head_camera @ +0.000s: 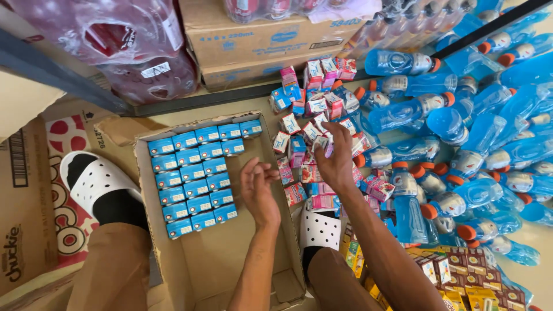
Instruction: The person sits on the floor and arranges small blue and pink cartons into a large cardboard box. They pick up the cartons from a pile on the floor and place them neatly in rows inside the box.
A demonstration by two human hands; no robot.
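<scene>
Small drink cartons point(314, 135), pink and white with a few blue ones among them, lie in a loose heap on the floor just beyond the right wall of an open cardboard tray point(276, 173). The right hand point(337, 158) rests on this heap, fingers curled down onto a pale carton; whether it grips it cannot be told. The left hand point(257, 187) hovers over the tray's right side, fingers loosely bent and holding nothing. Against the tray's left wall and far edge stand blue cartons point(196, 178) packed upright: five along the far edge, three in the second row, then five rows of two, eighteen in all. Blue bottles with orange caps point(461, 173) cover the floor to the right. Two white clogs point(95, 184) show.
</scene>
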